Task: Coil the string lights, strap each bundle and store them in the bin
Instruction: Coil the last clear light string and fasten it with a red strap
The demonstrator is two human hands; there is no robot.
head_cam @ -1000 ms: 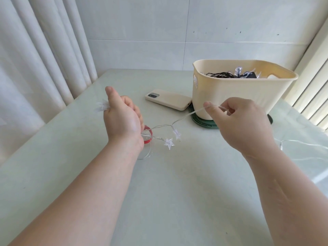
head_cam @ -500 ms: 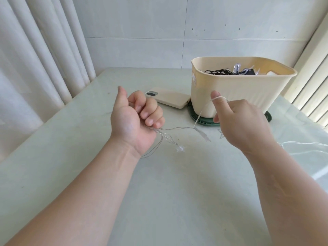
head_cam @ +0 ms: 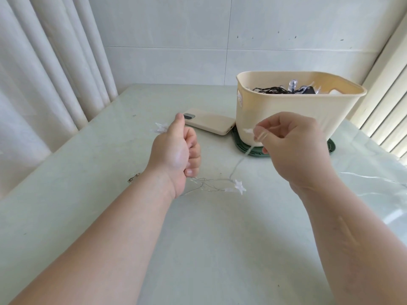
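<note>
A thin clear string of star lights (head_cam: pixel 239 186) hangs between my hands over the pale green table (head_cam: pixel 209 249). My left hand (head_cam: pixel 176 154) is curled round several loops of the wire, with one star poking out behind the thumb. My right hand (head_cam: pixel 293 148) pinches the wire in front of the cream bin (head_cam: pixel 286 119); the rest of the strand trails off right across the table. The bin holds a dark-wired bundle of lights (head_cam: pixel 284 89).
A beige phone (head_cam: pixel 210 123) lies flat left of the bin. The bin stands on a dark green lid (head_cam: pixel 244 148). A small metal clip (head_cam: pixel 134 178) lies by my left forearm. Curtains hang left, blinds right, a tiled wall behind.
My left hand has turned over, its palm side showing and a star sticking out behind the thumb. My right hand has carried the wire up and leftwards. The red item under the left hand is hidden.
</note>
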